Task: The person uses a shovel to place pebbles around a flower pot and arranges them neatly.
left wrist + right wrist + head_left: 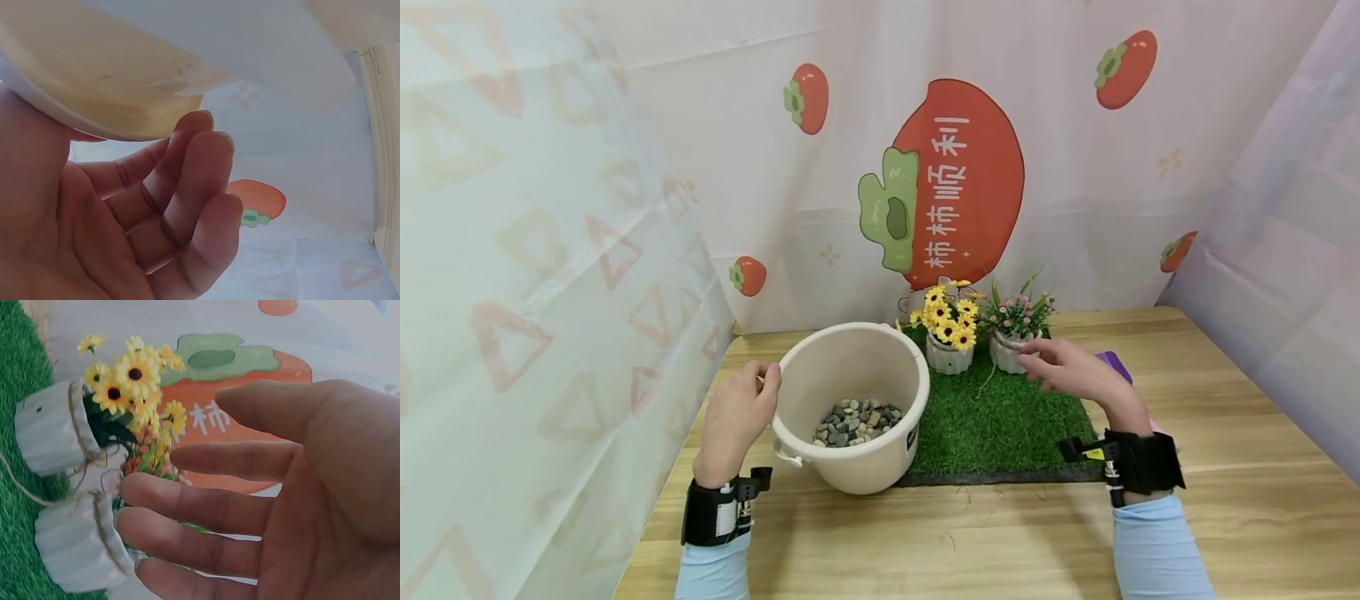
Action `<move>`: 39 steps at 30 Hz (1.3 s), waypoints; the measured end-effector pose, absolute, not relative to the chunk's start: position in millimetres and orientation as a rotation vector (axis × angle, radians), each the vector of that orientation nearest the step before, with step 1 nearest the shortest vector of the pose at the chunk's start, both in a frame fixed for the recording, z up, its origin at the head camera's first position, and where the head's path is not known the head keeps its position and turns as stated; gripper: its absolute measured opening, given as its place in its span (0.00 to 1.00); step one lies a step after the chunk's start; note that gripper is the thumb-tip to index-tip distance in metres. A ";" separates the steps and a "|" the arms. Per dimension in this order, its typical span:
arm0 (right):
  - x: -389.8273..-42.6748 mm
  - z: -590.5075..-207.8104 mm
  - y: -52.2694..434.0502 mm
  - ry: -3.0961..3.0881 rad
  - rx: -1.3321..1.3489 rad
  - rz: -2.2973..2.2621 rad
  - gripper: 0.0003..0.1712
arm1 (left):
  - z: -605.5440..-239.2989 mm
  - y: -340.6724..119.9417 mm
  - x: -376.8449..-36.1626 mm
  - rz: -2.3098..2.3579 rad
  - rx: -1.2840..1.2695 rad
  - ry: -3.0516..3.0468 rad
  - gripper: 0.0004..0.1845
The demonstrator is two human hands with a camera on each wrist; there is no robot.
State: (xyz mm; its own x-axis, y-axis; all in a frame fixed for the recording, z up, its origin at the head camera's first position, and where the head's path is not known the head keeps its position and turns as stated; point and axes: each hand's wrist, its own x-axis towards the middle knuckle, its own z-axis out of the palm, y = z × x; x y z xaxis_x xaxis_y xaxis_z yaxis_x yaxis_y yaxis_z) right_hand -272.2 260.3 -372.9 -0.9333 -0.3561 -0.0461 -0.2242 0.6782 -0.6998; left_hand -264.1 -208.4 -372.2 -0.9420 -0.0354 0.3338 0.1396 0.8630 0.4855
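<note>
Right hand [1071, 371] partly hiding purple object [1114, 363] behind pink-flower pot [1011, 350]

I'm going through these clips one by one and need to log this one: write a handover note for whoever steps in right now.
Left hand: grips the rim of the white bucket, which holds pebbles and stands partly on the grass mat.
Right hand: open, fingers reaching at the pink flower pot, holding nothing.
Yellow flower pot stands beside it on the mat.
Done: nothing visibly moved.
Left: probably taking hold of the pink pot; pebbles remain in the bucket.
</note>
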 end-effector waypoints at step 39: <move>-273.6 -382.8 293.1 2.851 -0.287 -0.906 0.31 | -373.1 -208.0 -264.6 -0.760 -0.075 -2.725 0.26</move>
